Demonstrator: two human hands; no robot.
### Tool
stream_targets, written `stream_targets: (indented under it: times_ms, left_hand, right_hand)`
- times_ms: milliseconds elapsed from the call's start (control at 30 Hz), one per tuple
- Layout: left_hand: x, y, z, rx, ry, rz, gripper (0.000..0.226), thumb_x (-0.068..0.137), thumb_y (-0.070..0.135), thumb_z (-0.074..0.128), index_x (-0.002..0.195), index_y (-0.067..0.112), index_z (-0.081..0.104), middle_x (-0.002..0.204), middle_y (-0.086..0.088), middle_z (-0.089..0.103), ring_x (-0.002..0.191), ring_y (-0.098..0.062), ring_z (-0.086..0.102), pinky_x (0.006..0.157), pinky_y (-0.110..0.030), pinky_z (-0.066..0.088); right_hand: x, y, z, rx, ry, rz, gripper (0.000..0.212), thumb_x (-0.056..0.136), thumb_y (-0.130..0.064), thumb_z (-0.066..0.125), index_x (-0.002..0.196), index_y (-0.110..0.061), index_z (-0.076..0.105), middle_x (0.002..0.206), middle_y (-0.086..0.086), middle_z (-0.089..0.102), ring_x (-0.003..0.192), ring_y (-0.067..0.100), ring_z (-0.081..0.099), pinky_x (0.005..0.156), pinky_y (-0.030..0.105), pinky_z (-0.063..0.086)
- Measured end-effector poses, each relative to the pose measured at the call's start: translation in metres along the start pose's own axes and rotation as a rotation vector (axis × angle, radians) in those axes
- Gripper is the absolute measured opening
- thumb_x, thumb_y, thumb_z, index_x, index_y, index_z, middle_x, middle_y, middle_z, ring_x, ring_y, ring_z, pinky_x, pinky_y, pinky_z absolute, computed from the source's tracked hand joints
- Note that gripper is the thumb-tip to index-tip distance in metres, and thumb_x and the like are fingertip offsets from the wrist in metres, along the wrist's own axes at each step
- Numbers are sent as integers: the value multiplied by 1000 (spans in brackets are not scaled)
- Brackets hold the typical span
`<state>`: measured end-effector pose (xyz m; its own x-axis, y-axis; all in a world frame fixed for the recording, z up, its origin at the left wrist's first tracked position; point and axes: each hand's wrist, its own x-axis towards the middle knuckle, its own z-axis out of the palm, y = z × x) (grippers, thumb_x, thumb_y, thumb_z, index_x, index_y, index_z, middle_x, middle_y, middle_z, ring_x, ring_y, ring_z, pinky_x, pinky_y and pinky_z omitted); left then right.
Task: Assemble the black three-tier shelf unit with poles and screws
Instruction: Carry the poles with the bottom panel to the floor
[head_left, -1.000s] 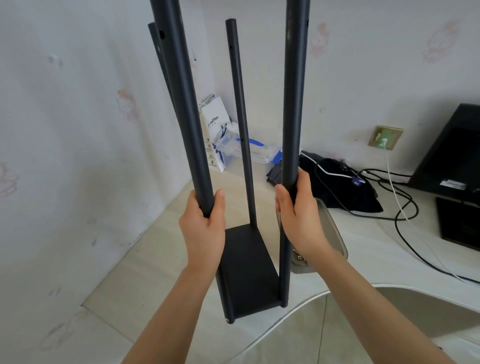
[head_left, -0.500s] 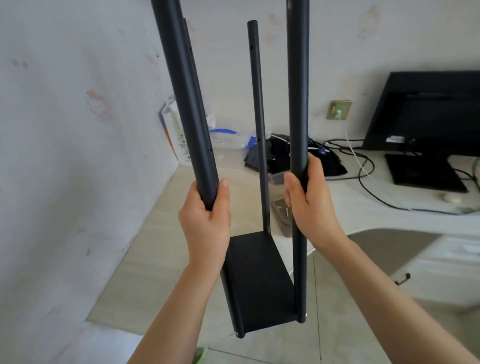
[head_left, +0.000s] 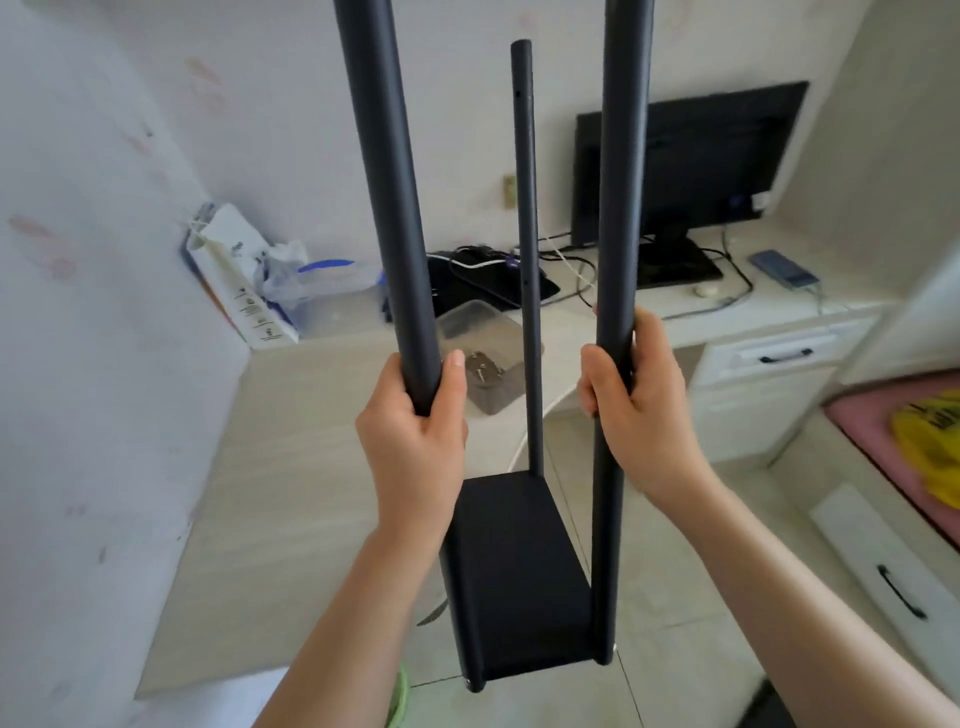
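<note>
Fingers (head_left: 592, 375) grip poles (head_left: 384, 182); monitor (head_left: 727, 156) bhd.

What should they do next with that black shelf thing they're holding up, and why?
Probably lower it onto the floor. The left hand and right hand both grip the near poles, the frame hangs in the air, and only one shelf is fitted. Standing it would free the hands.

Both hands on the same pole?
No, the left hand grips the left pole and the right hand grips the right pole.
</note>
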<state>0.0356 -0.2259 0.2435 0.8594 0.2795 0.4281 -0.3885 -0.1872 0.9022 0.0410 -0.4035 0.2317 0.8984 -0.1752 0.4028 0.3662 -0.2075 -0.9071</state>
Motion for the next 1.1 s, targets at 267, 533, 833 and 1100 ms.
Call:
stream_targets:
  times_ms: [267, 533, 833, 1100]
  left_hand:
    - [-48, 19, 72, -97, -200, 5, 30, 92, 43, 64, 67, 36, 48, 54, -2, 41, 44, -28, 40, 46, -36, 36]
    - [-139, 37, 167, -151, -333, -32, 32, 92, 42, 64, 66, 30, 49, 51, -1, 45, 42, -28, 44, 42, -38, 40]
    - [-251, 44, 284, -131, -457, -133, 37, 91, 51, 63, 66, 29, 48, 53, -3, 45, 46, -30, 44, 45, -48, 42]
    - [-327, 49, 360, -142, -645, -179, 30, 91, 45, 62, 72, 26, 48, 57, -18, 47, 48, -38, 47, 46, -50, 45]
  right_hand:
    - [-48, -13, -94, -26, 228, 56, 15, 97, -21, 53, 105, -33, 49, 65, -11, 53, 55, 10, 51, 52, 24, 47]
    - [-103, -7, -219, -128, 342, 155, 12, 90, -29, 54, 89, -38, 46, 66, -3, 50, 55, 18, 50, 52, 34, 48]
    - [-175, 9, -365, -237, 406, 284, 11, 99, -12, 53, 96, -16, 43, 70, 15, 49, 58, 30, 49, 53, 44, 49]
    - [-237, 23, -449, -216, 530, 410, 13, 97, -10, 58, 101, -17, 48, 77, 15, 49, 64, 20, 52, 60, 27, 49]
